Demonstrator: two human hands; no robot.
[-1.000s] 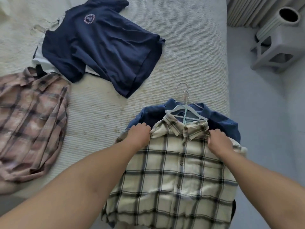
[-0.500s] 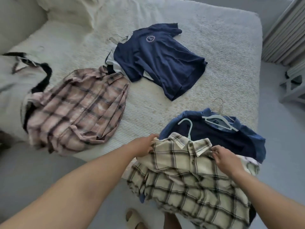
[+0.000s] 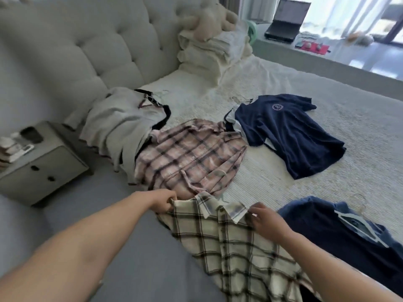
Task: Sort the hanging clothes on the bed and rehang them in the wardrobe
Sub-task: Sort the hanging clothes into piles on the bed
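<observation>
I hold a cream plaid shirt (image 3: 237, 253) by its shoulders, off the bed's near edge. My left hand (image 3: 164, 200) pinches the left shoulder and my right hand (image 3: 267, 221) grips the right one beside the collar. A pink plaid shirt (image 3: 189, 158) lies on the bed (image 3: 359, 127) just beyond. Left of it a grey top (image 3: 117, 125) drapes over the bed's side. A navy T-shirt (image 3: 290, 131) lies further back on a white garment. At the right a dark blue pile (image 3: 331, 236) carries a pale blue hanger (image 3: 359, 225).
A grey nightstand (image 3: 41, 162) with a phone and small items stands left of the bed. The tufted headboard (image 3: 91, 46) rises behind, with folded bedding (image 3: 209, 49) and a plush toy on top. A laptop (image 3: 287, 18) sits on the window ledge.
I have lifted the cream plaid shirt off the dark blue pile and carried it left, towards the pink plaid shirt. The view has swung up and left, bringing the headboard and nightstand in.
</observation>
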